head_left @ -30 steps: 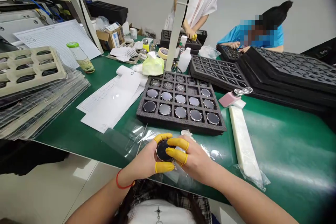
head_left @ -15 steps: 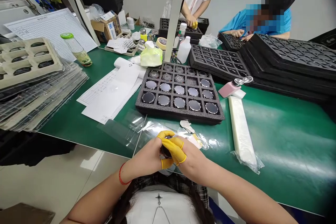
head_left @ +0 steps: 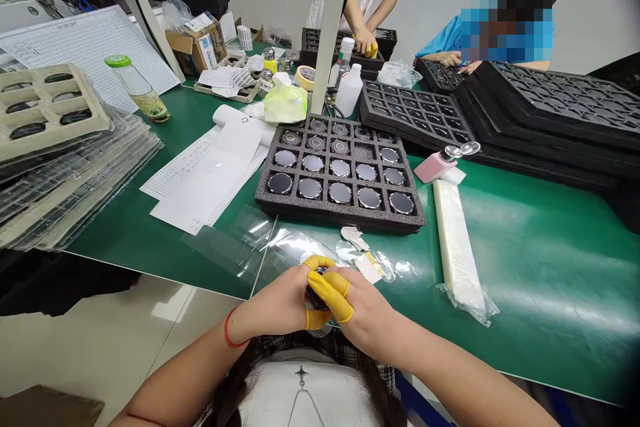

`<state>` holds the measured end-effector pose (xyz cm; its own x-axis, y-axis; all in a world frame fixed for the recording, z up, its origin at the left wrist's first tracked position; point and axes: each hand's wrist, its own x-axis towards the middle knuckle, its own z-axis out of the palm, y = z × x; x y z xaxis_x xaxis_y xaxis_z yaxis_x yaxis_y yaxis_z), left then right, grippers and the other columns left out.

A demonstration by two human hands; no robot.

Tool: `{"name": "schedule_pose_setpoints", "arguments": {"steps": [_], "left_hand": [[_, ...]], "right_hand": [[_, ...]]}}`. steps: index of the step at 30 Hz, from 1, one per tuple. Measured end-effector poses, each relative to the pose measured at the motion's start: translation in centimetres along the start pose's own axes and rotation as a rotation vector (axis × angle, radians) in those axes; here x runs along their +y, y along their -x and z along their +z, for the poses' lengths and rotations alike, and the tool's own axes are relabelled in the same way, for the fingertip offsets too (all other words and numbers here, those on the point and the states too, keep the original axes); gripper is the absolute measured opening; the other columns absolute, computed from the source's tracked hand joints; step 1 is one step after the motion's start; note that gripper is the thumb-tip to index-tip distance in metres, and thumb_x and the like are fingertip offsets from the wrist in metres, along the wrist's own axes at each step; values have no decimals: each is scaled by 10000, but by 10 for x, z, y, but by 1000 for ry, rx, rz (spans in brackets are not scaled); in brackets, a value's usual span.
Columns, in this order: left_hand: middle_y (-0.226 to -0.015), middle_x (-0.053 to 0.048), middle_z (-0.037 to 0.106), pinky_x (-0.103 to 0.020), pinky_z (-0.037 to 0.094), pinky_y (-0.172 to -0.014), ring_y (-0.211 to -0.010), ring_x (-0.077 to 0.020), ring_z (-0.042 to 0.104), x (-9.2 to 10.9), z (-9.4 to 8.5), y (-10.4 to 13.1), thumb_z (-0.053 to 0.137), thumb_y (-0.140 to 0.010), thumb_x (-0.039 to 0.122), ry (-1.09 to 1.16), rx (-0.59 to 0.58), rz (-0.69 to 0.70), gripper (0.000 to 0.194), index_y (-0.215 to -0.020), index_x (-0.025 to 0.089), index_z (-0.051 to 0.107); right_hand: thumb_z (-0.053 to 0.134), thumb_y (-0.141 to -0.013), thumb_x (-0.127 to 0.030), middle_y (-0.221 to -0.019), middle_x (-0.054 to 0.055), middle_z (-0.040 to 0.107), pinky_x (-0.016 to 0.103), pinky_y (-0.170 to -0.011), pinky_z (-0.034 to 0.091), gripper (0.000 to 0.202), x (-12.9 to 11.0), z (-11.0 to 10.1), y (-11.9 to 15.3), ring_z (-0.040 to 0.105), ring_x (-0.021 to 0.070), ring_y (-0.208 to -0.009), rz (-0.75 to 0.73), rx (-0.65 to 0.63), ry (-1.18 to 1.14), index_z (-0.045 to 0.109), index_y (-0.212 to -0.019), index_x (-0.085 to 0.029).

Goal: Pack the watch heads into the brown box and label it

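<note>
Between my hands, at the table's front edge, is a dark round watch-like piece, mostly covered by fingers. My left hand is closed round its left side, with yellow covers on the fingertips. Yellow-covered fingers of my right hand press on the piece from the right. Just beyond the hands stands a black foam tray with several round dark-faced pieces in its compartments; one compartment in the second row from the back has no piece. Clear film and small peeled scraps lie between tray and hands.
Papers, a glass bottle and stacked plastic trays are to the left. A pink bottle and a wrapped white block lie right. A white bottle stands behind the tray. Two people work at the back.
My fingers have shifted slightly on the round piece, and more of its dark top edge shows. The whole view has moved a little.
</note>
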<state>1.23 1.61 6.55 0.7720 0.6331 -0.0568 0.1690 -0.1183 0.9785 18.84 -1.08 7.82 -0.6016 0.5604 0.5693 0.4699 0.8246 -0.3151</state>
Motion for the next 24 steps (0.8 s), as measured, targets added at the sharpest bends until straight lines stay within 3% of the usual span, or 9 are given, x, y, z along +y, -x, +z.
{"name": "schedule_pose_setpoints", "arguments": {"steps": [4, 6, 9, 12, 14, 17, 20, 22, 24], "left_hand": [[-926, -3, 609, -248, 477, -672, -799, -152, 569, 0, 0, 2, 623, -702, 77, -17, -62, -65, 281, -965, 174, 597], [-871, 19, 592, -240, 443, -624, -735, -139, 541, 1, -6, 5, 637, -736, 106, -18, -41, -159, 412, -1136, 192, 591], [-857, 31, 574, -254, 459, -648, -728, -145, 541, 4, -19, 13, 671, -807, 194, 0, 89, -251, 568, -1346, 247, 499], [-936, 16, 589, -268, 508, -710, -792, -153, 581, 6, -27, 18, 719, -819, 252, 120, 178, -283, 587, -1355, 280, 481], [-985, 9, 599, -276, 532, -746, -829, -155, 601, 6, -26, 19, 748, -807, 257, 200, 210, -297, 602, -1345, 291, 479], [-1015, 7, 597, -281, 544, -765, -837, -148, 608, 4, -19, 17, 771, -788, 238, 265, 238, -296, 629, -1336, 291, 467], [-1033, 4, 594, -281, 546, -783, -849, -142, 615, 1, -14, 14, 779, -793, 238, 308, 262, -278, 625, -1324, 283, 451], [-1043, 1, 600, -286, 548, -801, -868, -145, 624, 1, -12, 15, 783, -803, 250, 327, 264, -276, 609, -1314, 279, 454], [-1061, -3, 611, -291, 550, -814, -885, -151, 634, 2, -11, 16, 786, -811, 263, 324, 267, -272, 592, -1309, 278, 467]], "right_hand": [[348, -967, -60, -800, 3, 596, 278, -623, 490, 267, -1, -12, -2, 510, 159, -677, 111, -98, -157, 526, -1070, -230], [383, -954, -60, -853, -4, 601, 269, -666, 509, 302, 4, -21, 5, 535, 143, -714, 267, -101, -238, 527, -1139, -249], [446, -944, -90, -956, 22, 626, 310, -744, 551, 500, 20, -21, 32, 593, 156, -793, 558, -24, -211, 431, -1412, -266], [480, -873, -73, -976, 74, 652, 362, -731, 561, 469, 41, -4, 63, 626, 208, -824, 742, -133, -48, 557, -1314, -214], [502, -863, -83, -1013, 117, 659, 405, -778, 564, 350, 54, 8, 74, 633, 251, -906, 754, -140, 74, 646, -1167, -182], [541, -942, -179, -1076, 145, 663, 456, -872, 544, 227, 75, 17, 72, 607, 284, -998, 690, -41, 217, 702, -1101, -173], [554, -945, -158, -1057, 152, 678, 453, -853, 528, 230, 97, 18, 61, 602, 288, -967, 648, -112, 312, 752, -1060, -169], [525, -933, -97, -969, 138, 679, 411, -788, 530, 267, 101, 14, 51, 611, 263, -892, 614, -159, 286, 771, -1013, -165], [507, -952, -87, -944, 112, 670, 369, -757, 534, 285, 92, 7, 39, 622, 230, -871, 546, -63, 204, 761, -1041, -178]]}}
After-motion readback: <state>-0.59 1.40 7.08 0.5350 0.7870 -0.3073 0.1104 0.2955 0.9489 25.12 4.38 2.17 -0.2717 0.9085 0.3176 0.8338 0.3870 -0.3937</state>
